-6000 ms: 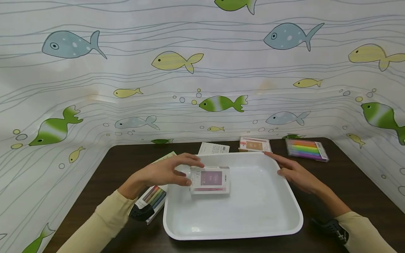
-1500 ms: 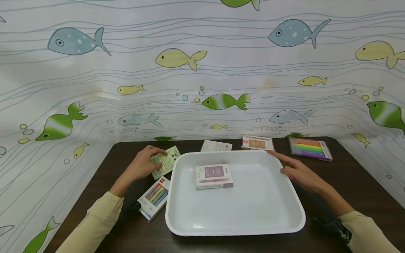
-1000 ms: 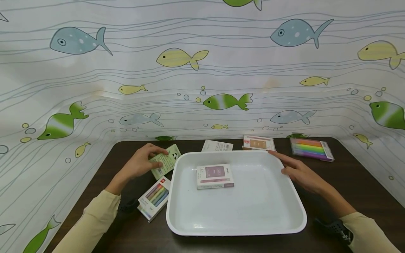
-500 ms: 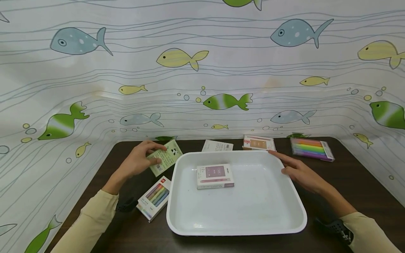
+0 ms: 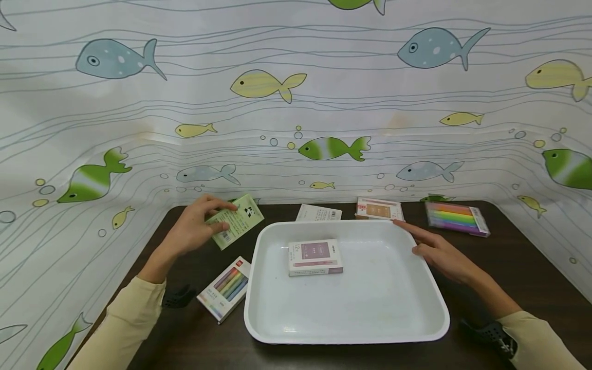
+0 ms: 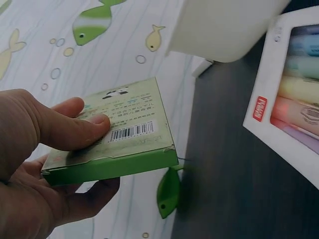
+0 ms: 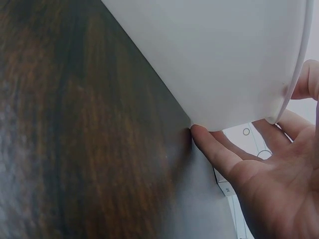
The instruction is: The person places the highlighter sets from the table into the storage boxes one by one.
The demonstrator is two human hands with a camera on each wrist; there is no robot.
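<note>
A: What does the left grip (image 5: 191, 226) have?

B: The green box (image 5: 238, 222). It pinches it by one end, thumb laid on the printed face and fingers curled beneath. The wrist view shows the barcode just beyond the thumb.

A: Where is that box, exactly?

B: Up off the dark surface (image 5: 194, 339), tilted, just beyond the far left corner of the tray (image 5: 370, 303). There's a narrow gap between the two in the head view.

A: And the right grip (image 5: 439, 257)?

B: Spread against the tray's far right corner, fingers fairly straight. The thumb is at the rim, and one finger reaches low on the outer wall, close to the surface.

A: Anything in the tray?

B: The purple box (image 5: 315, 257), flat, toward the far left part.

A: What lies around it?

B: The pen box (image 5: 224, 290) sits slantwise beside the left wall, coloured pens showing through its window. I can't tell whether it touches the tray. Behind the far rim are the white box (image 5: 319, 212) and the brown box (image 5: 379, 209), both partly hidden. The rainbow pack (image 5: 457, 218) lies farther right, past the right grip's fingertips, near the fish-print wall (image 5: 259, 118).
</note>
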